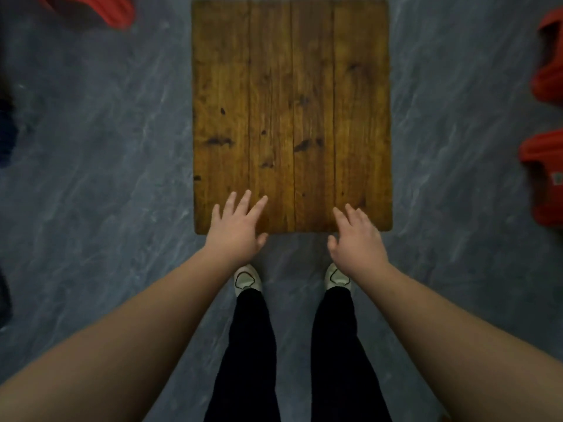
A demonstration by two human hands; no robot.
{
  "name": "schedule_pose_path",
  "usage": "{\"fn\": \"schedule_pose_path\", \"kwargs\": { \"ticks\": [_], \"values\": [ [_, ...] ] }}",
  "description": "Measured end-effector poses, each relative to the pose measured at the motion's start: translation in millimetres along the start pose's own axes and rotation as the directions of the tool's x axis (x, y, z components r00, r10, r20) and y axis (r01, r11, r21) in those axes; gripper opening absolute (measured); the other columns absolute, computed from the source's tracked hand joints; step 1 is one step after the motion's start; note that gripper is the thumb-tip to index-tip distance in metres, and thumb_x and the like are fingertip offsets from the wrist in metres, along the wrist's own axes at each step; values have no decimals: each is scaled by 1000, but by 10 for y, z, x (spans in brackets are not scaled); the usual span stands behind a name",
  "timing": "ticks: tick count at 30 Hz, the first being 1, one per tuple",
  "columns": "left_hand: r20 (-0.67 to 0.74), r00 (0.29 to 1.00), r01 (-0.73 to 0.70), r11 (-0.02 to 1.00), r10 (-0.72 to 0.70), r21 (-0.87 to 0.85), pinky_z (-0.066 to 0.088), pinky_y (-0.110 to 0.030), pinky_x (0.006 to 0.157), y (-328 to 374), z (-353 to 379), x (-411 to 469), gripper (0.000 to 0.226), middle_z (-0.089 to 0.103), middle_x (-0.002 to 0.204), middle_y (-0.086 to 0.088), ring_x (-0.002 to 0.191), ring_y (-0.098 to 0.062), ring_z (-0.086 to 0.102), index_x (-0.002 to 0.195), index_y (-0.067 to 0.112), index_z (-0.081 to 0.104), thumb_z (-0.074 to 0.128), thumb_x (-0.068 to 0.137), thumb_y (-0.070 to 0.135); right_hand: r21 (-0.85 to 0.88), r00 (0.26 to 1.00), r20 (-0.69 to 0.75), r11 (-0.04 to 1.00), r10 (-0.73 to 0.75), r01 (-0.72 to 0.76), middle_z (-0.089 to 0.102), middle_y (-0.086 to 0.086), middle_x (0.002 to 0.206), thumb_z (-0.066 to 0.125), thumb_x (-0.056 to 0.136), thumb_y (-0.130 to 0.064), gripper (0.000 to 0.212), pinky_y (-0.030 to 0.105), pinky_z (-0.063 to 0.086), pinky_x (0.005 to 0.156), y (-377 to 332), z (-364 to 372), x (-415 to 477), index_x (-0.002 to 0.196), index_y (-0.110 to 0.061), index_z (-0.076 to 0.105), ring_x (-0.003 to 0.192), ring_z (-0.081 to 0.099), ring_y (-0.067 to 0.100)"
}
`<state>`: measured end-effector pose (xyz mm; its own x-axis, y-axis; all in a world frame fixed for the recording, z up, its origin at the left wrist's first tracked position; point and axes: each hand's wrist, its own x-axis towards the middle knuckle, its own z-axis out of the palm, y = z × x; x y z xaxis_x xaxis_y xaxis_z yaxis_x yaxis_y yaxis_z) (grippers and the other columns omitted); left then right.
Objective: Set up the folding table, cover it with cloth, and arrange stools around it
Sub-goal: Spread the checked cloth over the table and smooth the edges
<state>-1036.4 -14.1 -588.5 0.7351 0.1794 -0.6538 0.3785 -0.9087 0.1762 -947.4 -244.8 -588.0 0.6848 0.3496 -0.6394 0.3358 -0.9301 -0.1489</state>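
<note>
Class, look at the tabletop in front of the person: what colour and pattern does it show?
Warm brown wooden planks with dark knots, on the tabletop; the head view shows it best.

One table (289, 102), three red stools (545, 175), two hands, two shoes.

The single wooden table shows a top of four planks (312, 86) set side by side. The three stools sit at the picture's edges, each cut off by it: the far-left stool (100, 10), the far-right stool (550, 65) and the near-right stool (543, 193), so one on the left and two on the right. Two hands are in view, the left hand (236, 231) and the right hand (358, 243), each with four fingers and a thumb visible. Two white shoes, the left shoe (246, 277) and the right shoe (336, 277), stand near. One dark shape (6, 138) at the left edge is too blurred to identify.
</note>
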Motion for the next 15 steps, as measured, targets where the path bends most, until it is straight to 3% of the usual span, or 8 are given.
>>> {"fn": "schedule_pose_path", "kwargs": {
  "ticks": [5,10,15],
  "values": [
    [-33,999,-21,997,24,73,-5,-71,114,-365,549,458,94,-25,163,0,148,-30,-26,151,45,-19,45,88,72,-150,994,-68,986,-84,73,-5,3,169,41,97,-57,80,63,2,120,52,650,469,160,-31,-1,154,-6,29],
    [-110,992,-45,992,58,117,-8,-75,110,-531,838,559,93,-29,162,-2,145,-32,-33,149,48,-23,39,86,76,-168,969,-205,981,-135,101,12,5,168,52,94,-55,79,68,8,118,174,923,600,160,-34,15,154,6,30],
    [-116,992,-34,992,48,119,-7,-77,109,-481,823,611,97,-29,162,-3,145,-33,-34,149,50,-21,47,84,75,-215,973,-189,973,-129,88,8,9,168,49,91,-62,82,74,7,114,226,856,704,159,-41,8,154,-1,36]
  ]
}}
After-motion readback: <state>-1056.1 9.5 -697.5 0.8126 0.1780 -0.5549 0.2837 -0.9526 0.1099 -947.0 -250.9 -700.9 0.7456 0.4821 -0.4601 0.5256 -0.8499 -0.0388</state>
